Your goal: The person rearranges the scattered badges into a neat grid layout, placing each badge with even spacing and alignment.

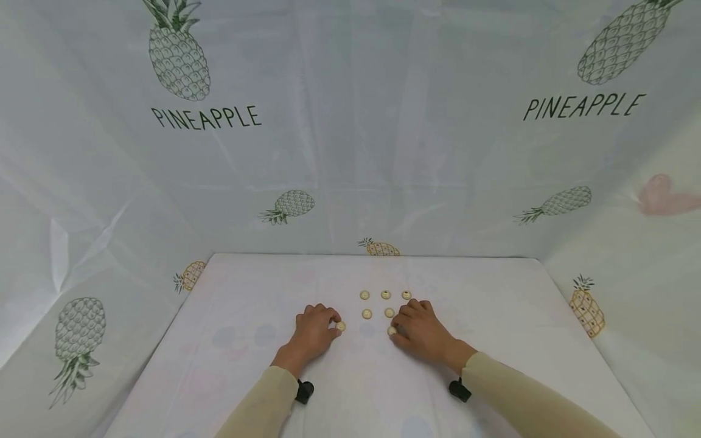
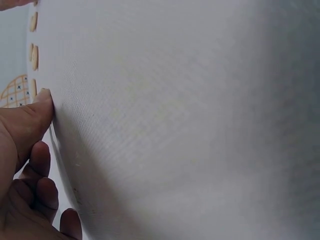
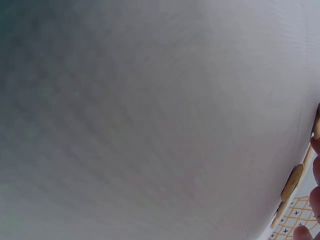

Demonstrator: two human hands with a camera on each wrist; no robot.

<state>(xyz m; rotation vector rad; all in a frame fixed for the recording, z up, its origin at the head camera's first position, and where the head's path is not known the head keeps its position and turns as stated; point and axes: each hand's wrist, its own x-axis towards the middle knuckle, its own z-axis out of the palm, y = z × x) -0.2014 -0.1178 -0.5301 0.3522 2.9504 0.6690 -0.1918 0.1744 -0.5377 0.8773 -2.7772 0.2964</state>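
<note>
In the head view my left hand [image 1: 314, 331] pinches a small round pale wooden disc [image 1: 341, 326] between thumb and forefinger, low over the white table. To its right, my right hand [image 1: 423, 331] grips a similar disc [image 1: 392, 331] at its fingertips. Several matching discs lie between and beyond the hands: a back row with a middle disc [image 1: 386, 294], and two nearer ones, a left disc [image 1: 367, 314] and a right disc [image 1: 389, 312]. The left wrist view shows the thumb [image 2: 42, 105] low at the cloth. Only fingertips [image 3: 316, 200] show in the right wrist view.
A white cloth covers the table [image 1: 246, 292]. Behind and at both sides hang pale sheets [image 1: 372, 134] printed with pineapples. Black wrist cameras sit under both forearms, the left camera [image 1: 304, 392] and the right camera [image 1: 460, 390].
</note>
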